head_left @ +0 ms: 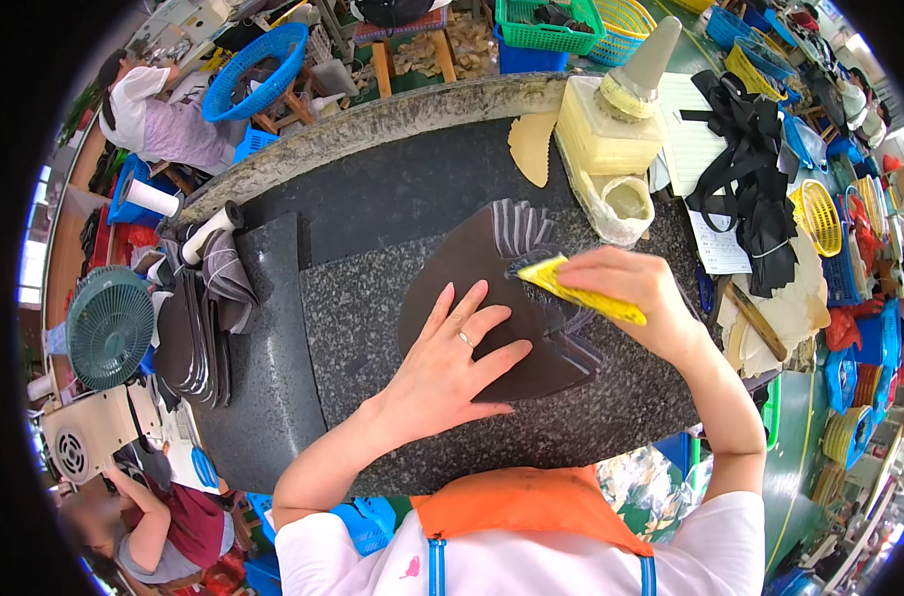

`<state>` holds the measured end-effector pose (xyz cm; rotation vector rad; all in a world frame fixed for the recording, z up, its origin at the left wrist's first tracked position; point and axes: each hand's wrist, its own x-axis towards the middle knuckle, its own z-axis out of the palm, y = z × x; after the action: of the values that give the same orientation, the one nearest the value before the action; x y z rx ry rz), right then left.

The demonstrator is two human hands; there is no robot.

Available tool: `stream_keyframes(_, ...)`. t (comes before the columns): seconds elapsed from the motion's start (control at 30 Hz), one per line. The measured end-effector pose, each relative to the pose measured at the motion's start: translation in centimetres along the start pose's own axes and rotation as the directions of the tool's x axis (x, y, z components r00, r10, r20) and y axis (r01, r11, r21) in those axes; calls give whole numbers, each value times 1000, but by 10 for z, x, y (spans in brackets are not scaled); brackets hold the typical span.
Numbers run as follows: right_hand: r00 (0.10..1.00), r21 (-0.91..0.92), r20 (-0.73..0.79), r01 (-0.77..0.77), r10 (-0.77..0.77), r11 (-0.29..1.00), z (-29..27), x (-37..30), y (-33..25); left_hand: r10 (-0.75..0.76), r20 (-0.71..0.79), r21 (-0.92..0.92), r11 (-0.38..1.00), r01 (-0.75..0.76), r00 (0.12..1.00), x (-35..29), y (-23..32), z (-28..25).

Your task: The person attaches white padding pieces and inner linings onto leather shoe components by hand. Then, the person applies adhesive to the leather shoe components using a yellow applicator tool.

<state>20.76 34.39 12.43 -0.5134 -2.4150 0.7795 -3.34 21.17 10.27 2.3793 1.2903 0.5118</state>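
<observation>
The dark leather piece [472, 298] lies flat on the granite slab [372, 328]. My left hand [452, 358] presses it, fingers spread. My right hand [635, 293] grips a yellow brush [581, 291] at its upper edge, near the glue pot [625, 204].

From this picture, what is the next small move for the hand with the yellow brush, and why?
Probably a short stroke of the yellow brush along the fanned edges of the dark pieces. The right hand holds its tip at the top of the stack, where pale streaks already show, and the left hand lies flat on the pieces, pinning them to the stone slab.
</observation>
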Motion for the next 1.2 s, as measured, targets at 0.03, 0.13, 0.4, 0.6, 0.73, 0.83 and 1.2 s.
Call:
stream_keyframes(0.03,1000,-14,25,-1,1,1000,0,-10,0,-24,-8,-11,1000,23,1000,-2,-1,0)
stream_keyframes(0.13,984,66,142,-119,109,991,-11,-39,-24,-35,-21,-51,998,34,999,-5,-3,1)
stream_keyframes(0.4,852,319,-97,-464,515,827,-11,25,14,-26,35,-95,995,30,999,2,2,-9)
stream_keyframes(0.6,771,283,-166,-560,615,778,-12,23,18,-66,-73,-204,978,49,995,6,4,-35)
stream_keyframes(0.73,633,340,-391,-576,669,743,-38,1,9,137,-241,476,880,-6,961,47,-14,-75)
stream_keyframes(0.83,695,463,-201,-554,690,692,-33,-23,4,55,-81,233,972,-35,995,49,-18,-42)
stream_keyframes(1.2,997,59,-71,-3,8,998,7,-27,20,21,17,37,999,-22,1000,4,-8,10)
